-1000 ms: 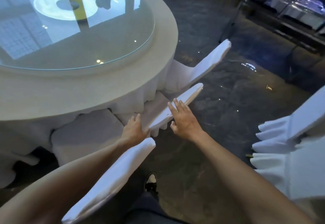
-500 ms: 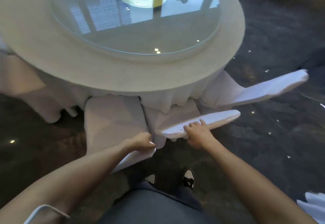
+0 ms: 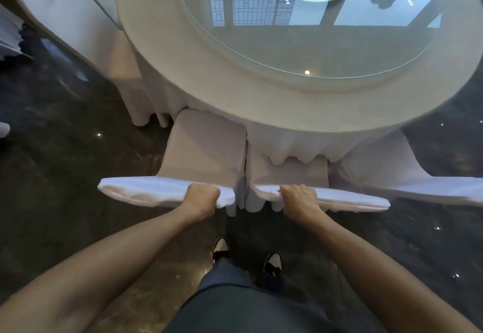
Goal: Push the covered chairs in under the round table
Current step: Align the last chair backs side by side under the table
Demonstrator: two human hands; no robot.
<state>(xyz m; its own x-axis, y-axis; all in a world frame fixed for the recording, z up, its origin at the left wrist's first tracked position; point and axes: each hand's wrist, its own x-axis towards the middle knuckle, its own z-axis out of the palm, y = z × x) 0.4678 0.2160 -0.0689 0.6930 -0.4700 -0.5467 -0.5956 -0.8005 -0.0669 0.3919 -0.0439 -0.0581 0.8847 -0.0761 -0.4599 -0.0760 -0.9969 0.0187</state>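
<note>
Two white-covered chairs stand side by side in front of me at the round table (image 3: 198, 71), which has a white cloth and a glass turntable. My left hand (image 3: 200, 196) grips the top of the left chair's back (image 3: 146, 191); its seat (image 3: 206, 147) shows almost fully, just at the table's edge. The top of the right chair's back (image 3: 350, 200) is gripped by my right hand (image 3: 300, 198); that seat (image 3: 282, 170) lies partly under the hanging tablecloth.
A third covered chair (image 3: 407, 173) stands at the right, tucked against the table. Another covered chair (image 3: 70, 16) is at the upper left. The floor is dark polished stone (image 3: 65, 165). My feet (image 3: 245, 254) stand just behind the two chairs.
My view has swung round to face the table squarely. Both hands went from resting on the chair backs to gripping their top edges, and the two chairs now stand parallel, side by side.
</note>
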